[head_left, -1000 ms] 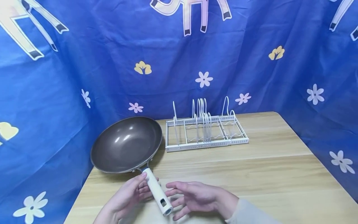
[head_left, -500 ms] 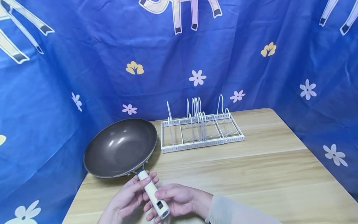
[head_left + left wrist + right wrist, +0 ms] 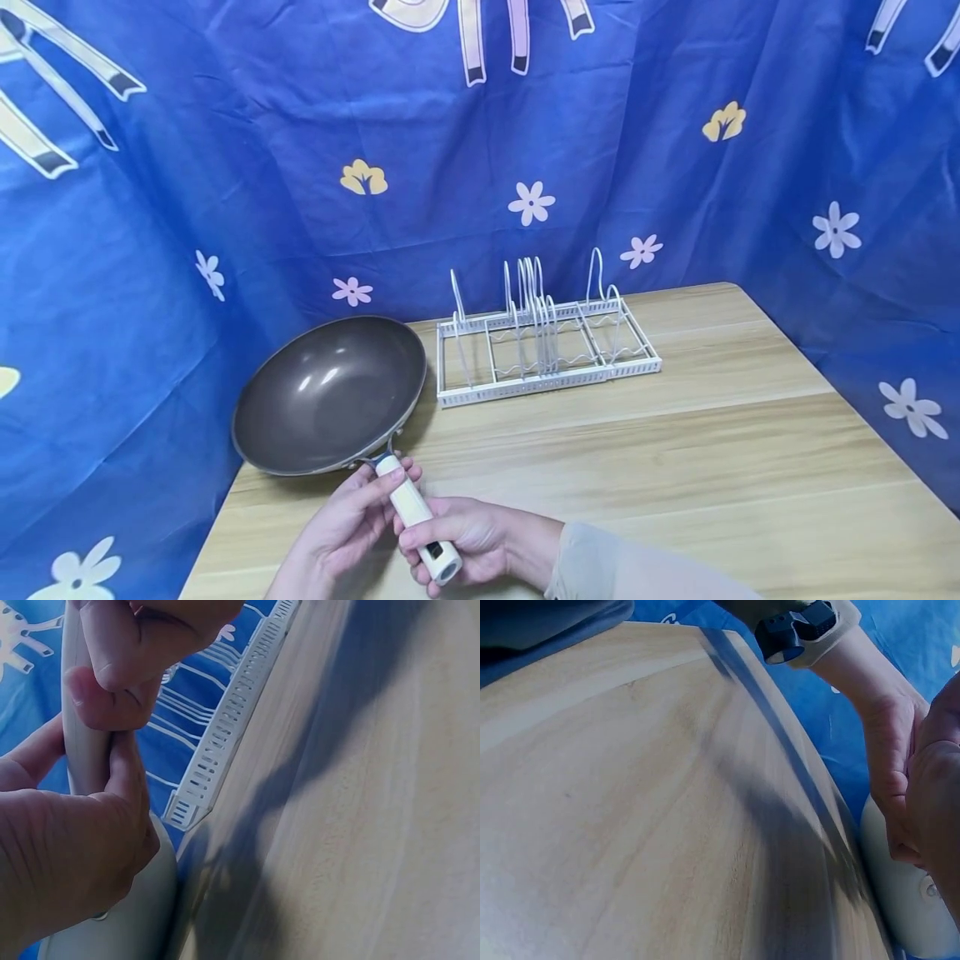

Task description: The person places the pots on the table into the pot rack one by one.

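A frying pan [image 3: 330, 400] with a dark inside and a pale handle [image 3: 408, 502] is at the left of the table in the head view, its handle pointing toward me. My left hand [image 3: 348, 521] holds the handle near the pan's bowl, thumb on top. Closer to the handle's end, my right hand [image 3: 480, 537] grips it with the thumb across the top. In the left wrist view the left hand [image 3: 67, 855] and the right hand's curled fingers [image 3: 120, 694] are both round the handle. The pan's pale outside [image 3: 907, 900] shows in the right wrist view.
A white wire rack [image 3: 551, 383] with upright dividers stands at the back of the wooden table [image 3: 637, 467], right of the pan. Blue patterned cloth [image 3: 450, 167] hangs behind the table and on both sides.
My right hand has come in from the right, beside the handle, and now grips its lower end. The left hand's fingers have come round the upper handle. The camera's view has shifted slightly.
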